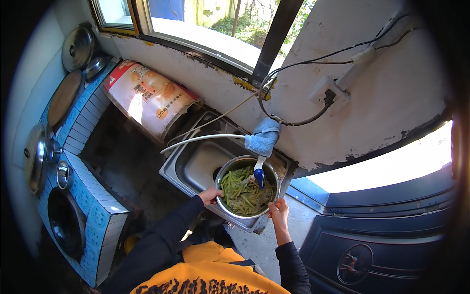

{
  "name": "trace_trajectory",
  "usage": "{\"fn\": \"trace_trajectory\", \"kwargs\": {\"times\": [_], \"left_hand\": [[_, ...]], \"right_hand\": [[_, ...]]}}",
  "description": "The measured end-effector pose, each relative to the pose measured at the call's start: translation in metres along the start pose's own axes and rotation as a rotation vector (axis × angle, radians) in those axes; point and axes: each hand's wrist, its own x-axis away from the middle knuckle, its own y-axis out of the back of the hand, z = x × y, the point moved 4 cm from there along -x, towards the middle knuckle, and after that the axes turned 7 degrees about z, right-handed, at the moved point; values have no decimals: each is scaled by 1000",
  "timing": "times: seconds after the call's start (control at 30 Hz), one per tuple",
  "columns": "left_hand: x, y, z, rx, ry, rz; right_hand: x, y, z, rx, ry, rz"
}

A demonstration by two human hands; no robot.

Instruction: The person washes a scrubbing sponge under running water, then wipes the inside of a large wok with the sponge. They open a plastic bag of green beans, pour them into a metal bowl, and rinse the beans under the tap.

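A round metal basin [276,200] holds cut green beans [240,189] with what looks like water around them. My left hand [211,195] grips its left rim, and my right hand [279,212] holds the rim at the lower right. Beneath the basin is a stainless steel sink [198,158], whose drain is partly covered. Over the beans hangs a tap with a blue lever [259,176], its body wrapped in a light blue cloth [265,137]. A white hose [205,137] runs left from the wrapped tap.
A printed sheet-covered object [150,95] stands left of the sink. On the blue-tiled stove [91,205] are a large wok [66,222], a small metal bowl [64,174] and several lids. Cables loop from a wall socket [330,95] at the right. A dark door [367,250] is at lower right.
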Motion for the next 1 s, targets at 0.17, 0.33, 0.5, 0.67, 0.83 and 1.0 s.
{"fn": "trace_trajectory", "kwargs": {"times": [0.17,0.33,0.5,0.67,0.83,1.0], "left_hand": [[5,-25,-14,-49,-131,-87],[17,-18,-30,-116,-175,-104],[25,-16,-26,-122,-95,-133],[31,-14,-21,-164,-70,-107],[27,-23,-12,-165,-61,-63],[25,-37,-12,-160,-73,-17]], "right_hand": [[-11,18,-22,-136,66,22],[-12,6,-26,-196,69,13],[-20,7,-45,-213,-36,43],[-12,4,-54,-240,-123,59],[-1,15,-54,-247,-154,43],[11,29,-52,-251,-161,6]]}}
